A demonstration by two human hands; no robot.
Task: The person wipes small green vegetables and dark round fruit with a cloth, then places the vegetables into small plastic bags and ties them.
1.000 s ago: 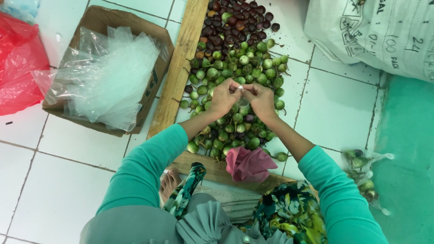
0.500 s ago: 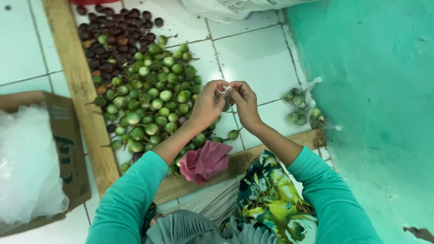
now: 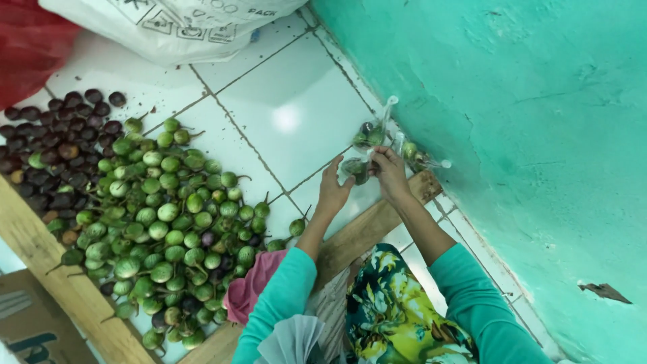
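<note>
My right hand (image 3: 391, 174) pinches the top of a small clear plastic bag (image 3: 354, 168) filled with little green round eggplants, low over the white tiles by the teal wall. My left hand (image 3: 333, 191) is beside it with fingers stretched out, touching the bag's near side. Two more filled clear bags (image 3: 370, 135) (image 3: 414, 153) lie just beyond, against the foot of the wall. Both arms wear teal sleeves.
A big heap of green eggplants (image 3: 168, 229) covers the tiles at left, with dark purple ones (image 3: 47, 141) behind it. Wooden planks (image 3: 367, 226) (image 3: 60, 283) border the heap. A pink cloth (image 3: 248, 290), a white sack (image 3: 175, 27), a red bag (image 3: 27, 47) and a cardboard box (image 3: 27, 323) lie around.
My hands moved from over the green heap to the right, carrying the small bag to the other bags by the wall. The view swung right with them.
</note>
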